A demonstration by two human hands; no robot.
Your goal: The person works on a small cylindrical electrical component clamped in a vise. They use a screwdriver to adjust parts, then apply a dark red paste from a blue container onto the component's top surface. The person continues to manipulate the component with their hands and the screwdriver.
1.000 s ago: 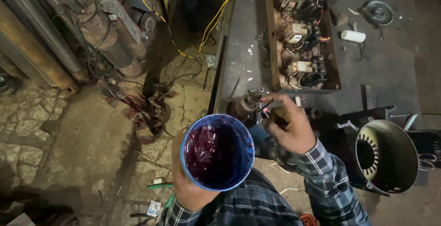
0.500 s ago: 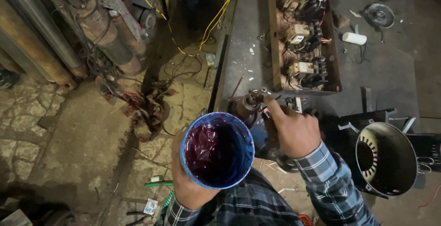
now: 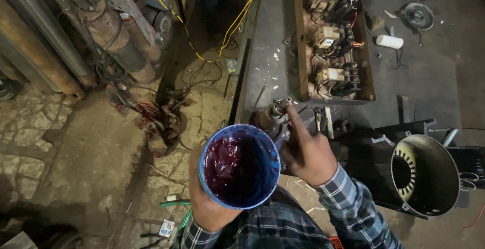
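My left hand holds a blue plastic tub from underneath; the tub is open and holds a dark red, glossy grease. My right hand is just right of the tub, its forefinger stretched up to the metal shaft of a dark rotor that stands at the edge of the workbench. The fingertip touches the shaft end. The rotor body is mostly hidden behind the tub and the hand.
A wooden tray of electrical contactors with yellow wires lies on the bench. An open motor housing sits at the right. Rusty pump cylinders and tangled cables lie on the stone floor at the left.
My right hand has opened out from a grip around the rotor top, and its forefinger now points along the shaft. The tub stays in place.
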